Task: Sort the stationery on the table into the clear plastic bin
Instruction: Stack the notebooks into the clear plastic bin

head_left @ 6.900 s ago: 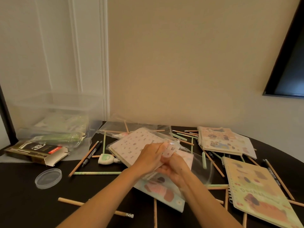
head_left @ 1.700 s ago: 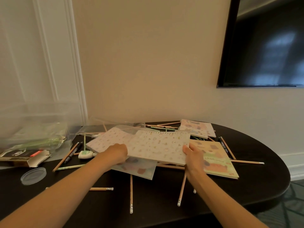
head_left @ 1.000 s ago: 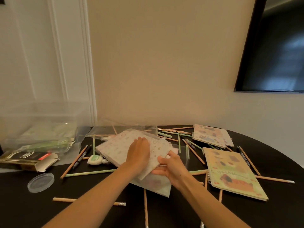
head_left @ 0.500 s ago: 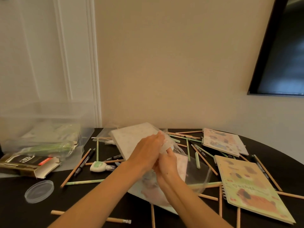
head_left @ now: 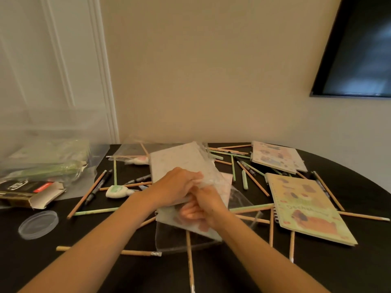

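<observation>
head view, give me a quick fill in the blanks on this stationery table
1. The clear plastic bin stands on the person's ____ side of the table.
2. The left hand and the right hand ____ hold the patterned notebook.
3. The yellow-green spiral notebook lies on the person's ____ side.
4. The dark screen hangs on the ____.
Missing words: left; both; right; wall.

Two bare arms in shot
Left hand (head_left: pixel 177 187) and right hand (head_left: pixel 208 210) bare; forearms bare right to the frame's lower edge
</observation>
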`<state>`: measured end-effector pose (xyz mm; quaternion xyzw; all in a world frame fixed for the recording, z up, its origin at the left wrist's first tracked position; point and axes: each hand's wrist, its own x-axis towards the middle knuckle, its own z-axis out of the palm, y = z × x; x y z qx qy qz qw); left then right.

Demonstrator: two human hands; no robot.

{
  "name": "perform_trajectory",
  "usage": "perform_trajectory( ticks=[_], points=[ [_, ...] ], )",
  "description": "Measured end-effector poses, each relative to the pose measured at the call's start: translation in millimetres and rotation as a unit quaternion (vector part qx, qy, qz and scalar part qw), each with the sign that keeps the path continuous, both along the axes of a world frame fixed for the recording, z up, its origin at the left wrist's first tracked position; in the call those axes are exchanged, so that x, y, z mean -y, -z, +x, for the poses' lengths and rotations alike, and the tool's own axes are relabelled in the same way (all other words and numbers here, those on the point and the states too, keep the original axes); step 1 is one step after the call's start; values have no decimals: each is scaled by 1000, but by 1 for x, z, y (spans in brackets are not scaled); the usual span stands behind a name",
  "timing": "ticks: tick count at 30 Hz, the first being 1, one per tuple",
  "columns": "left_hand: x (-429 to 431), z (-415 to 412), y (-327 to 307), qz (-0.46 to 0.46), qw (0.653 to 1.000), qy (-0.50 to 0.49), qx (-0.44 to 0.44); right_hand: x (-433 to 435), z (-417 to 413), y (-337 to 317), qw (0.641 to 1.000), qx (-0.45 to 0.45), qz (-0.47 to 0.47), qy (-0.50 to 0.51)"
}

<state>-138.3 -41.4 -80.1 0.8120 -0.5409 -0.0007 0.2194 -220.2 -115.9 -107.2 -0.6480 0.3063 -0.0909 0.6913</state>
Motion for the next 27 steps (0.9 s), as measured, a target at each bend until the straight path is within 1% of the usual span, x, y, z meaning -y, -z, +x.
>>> perform_trajectory(
  ticks=[1,3,6,7,8,9,10,11,12,13,14,15,16,17,18,21,25,26,27],
  points=[
    [-1,-1,1,-3,1000,9,-15,6,-7,-4,999,-20,-30,-21],
    [-4,-6,5,-10,999,15,-47,20,-19,-6,996,-52,-56,-55],
    [-13,-8,10,2,997,-11,-79,40,-42,-17,980,-95,-93,-146],
    [-18,-9,10,7,996,-16,-87,47,-50,-24,974,-95,-120,-166],
    [-22,-9,10,10,996,-13,-85,57,-57,-31,971,-79,-156,-165],
    [-27,-9,11,18,998,0,-66,67,-62,-38,967,-50,-205,-142],
    [-32,-11,12,40,998,13,-35,78,-66,-43,953,-21,-285,-105],
    [-36,-12,13,72,997,27,14,90,-67,-48,909,-18,-410,-69],
    [-40,-12,12,107,991,37,76,104,-67,-51,817,-54,-572,-46],
    [-45,-13,11,147,977,47,146,113,-68,-52,689,-112,-714,-58],
    [-51,-14,10,179,957,68,220,125,-67,-48,572,-143,-800,-110],
    [-56,-12,10,181,934,97,291,133,-65,-45,492,-155,-839,-176],
    [-60,-9,10,179,916,118,339,139,-63,-40,445,-147,-854,-227],
    [-65,-6,11,179,905,126,364,140,-60,-37,411,-131,-861,-269],
    [-69,-3,11,178,900,129,376,140,-57,-34,389,-106,-864,-301],
    [-78,2,16,193,890,147,386,134,-52,-23,367,22,-864,-344],
    [-81,7,26,164,891,135,401,133,-51,-20,321,94,-874,-353],
    [-83,10,29,155,897,127,394,133,-52,-19,318,109,-873,-354],
    [-85,12,31,153,903,116,385,133,-52,-17,323,119,-870,-354]
  ],
)
